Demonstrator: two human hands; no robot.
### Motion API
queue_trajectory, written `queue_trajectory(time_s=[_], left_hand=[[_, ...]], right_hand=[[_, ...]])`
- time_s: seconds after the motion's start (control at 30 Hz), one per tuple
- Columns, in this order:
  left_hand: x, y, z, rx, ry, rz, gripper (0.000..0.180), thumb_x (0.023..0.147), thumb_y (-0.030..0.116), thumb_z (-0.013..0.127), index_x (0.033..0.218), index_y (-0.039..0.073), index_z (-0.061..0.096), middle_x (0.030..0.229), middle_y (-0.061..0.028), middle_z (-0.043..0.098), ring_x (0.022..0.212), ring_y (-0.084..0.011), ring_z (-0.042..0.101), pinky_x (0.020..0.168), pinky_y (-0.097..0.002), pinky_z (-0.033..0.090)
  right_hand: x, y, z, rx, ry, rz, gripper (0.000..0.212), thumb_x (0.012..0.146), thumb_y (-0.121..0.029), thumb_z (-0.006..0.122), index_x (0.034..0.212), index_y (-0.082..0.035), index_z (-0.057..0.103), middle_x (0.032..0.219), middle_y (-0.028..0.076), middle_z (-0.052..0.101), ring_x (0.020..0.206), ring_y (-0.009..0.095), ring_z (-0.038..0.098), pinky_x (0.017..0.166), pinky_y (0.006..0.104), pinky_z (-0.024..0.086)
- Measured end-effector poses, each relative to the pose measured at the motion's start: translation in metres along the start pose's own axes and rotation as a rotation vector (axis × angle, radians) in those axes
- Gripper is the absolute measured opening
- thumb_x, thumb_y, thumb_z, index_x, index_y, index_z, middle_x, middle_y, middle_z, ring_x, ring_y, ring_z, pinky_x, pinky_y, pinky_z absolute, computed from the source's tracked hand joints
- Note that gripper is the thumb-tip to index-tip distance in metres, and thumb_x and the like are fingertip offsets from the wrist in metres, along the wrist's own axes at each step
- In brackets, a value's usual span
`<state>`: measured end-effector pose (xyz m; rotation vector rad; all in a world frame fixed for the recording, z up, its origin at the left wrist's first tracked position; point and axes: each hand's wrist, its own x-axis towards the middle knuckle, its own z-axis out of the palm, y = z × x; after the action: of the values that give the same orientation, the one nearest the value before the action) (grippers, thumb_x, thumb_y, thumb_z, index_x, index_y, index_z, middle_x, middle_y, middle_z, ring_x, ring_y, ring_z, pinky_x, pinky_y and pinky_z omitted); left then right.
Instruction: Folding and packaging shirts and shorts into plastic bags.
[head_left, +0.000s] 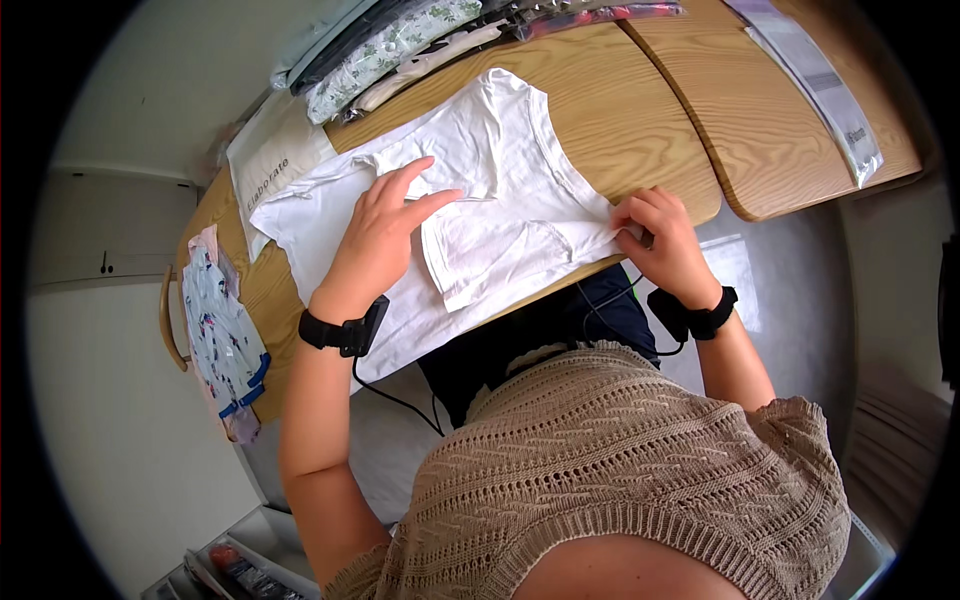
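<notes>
A white T-shirt (505, 240) lies spread over the wooden table, one short sleeve turned in across its body. Part of it hangs past the table's near edge on the left. My left hand (385, 220) is over the middle of the shirt, fingers apart and holding nothing; whether it touches the cloth I cannot tell. At the shirt's right edge my right hand (655, 235) pinches the fabric between thumb and fingers, drawing creases toward it. Each wrist wears a black strap with a small box and a cable.
Folded clothes (400, 60) in clear bags line the table's far side. A white printed bag (275, 165) lies left of the shirt, and a patterned garment (215, 320) lies at the left edge. Another clear package (815, 80) rests far right, beyond a seam in the wooden table (640, 120).
</notes>
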<state>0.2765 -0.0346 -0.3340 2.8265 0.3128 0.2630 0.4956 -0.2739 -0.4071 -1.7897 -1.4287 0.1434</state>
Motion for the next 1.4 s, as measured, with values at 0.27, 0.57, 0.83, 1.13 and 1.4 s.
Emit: queue_trajectory(time_s=[0.27, 0.57, 0.83, 1.13, 1.4], left_hand=[[0.0, -0.013, 0.022, 0.187, 0.027, 0.083, 0.026, 0.074, -0.009, 0.051, 0.093, 0.006, 0.062, 0.103, -0.0079, 0.058, 0.099, -0.0262, 0.054, 0.084, -0.0346, 0.045], [-0.019, -0.032, 0.029, -0.192, 0.003, -0.416, 0.015, 0.081, 0.0, 0.053, 0.095, 0.004, 0.058, 0.068, -0.0101, 0.06, 0.056, -0.0283, 0.055, 0.056, -0.0346, 0.048], [-0.019, -0.023, 0.01, -0.268, 0.18, -0.254, 0.029, 0.086, -0.001, 0.052, 0.113, 0.005, 0.057, 0.077, -0.0028, 0.044, 0.064, -0.0127, 0.042, 0.063, -0.0241, 0.04], [-0.069, -0.024, -0.026, -0.59, -0.23, -0.504, 0.049, 0.088, 0.001, 0.051, 0.135, 0.011, 0.044, 0.086, -0.002, 0.054, 0.077, -0.0076, 0.049, 0.067, -0.0226, 0.042], [-0.125, -0.105, -0.111, -0.231, 0.141, -0.672, 0.037, 0.089, 0.004, 0.052, 0.126, 0.007, 0.052, 0.104, -0.0055, 0.059, 0.088, -0.0114, 0.053, 0.077, -0.0233, 0.043]], right_hand=[[0.0, 0.0, 0.001, -0.017, 0.019, 0.0, 0.016, 0.065, -0.001, 0.064, 0.078, -0.008, 0.058, 0.073, 0.005, 0.056, 0.074, 0.027, 0.052, 0.068, 0.0357, 0.041], [0.0, -0.001, 0.0, -0.015, 0.005, 0.012, 0.016, 0.065, -0.002, 0.064, 0.078, -0.008, 0.058, 0.074, 0.005, 0.056, 0.074, 0.027, 0.052, 0.068, 0.0356, 0.041], [0.0, 0.002, 0.0, -0.008, -0.027, 0.024, 0.016, 0.066, -0.001, 0.063, 0.079, -0.006, 0.056, 0.076, 0.007, 0.054, 0.077, 0.028, 0.05, 0.07, 0.0363, 0.04], [0.005, -0.002, -0.01, -0.012, -0.098, 0.028, 0.016, 0.068, -0.003, 0.065, 0.081, -0.008, 0.057, 0.077, 0.004, 0.056, 0.076, 0.026, 0.051, 0.071, 0.0346, 0.04], [0.1, -0.059, -0.06, -0.065, -0.434, -0.153, 0.027, 0.08, -0.012, 0.065, 0.105, -0.004, 0.06, 0.105, 0.012, 0.061, 0.101, 0.03, 0.055, 0.088, 0.0369, 0.044]])
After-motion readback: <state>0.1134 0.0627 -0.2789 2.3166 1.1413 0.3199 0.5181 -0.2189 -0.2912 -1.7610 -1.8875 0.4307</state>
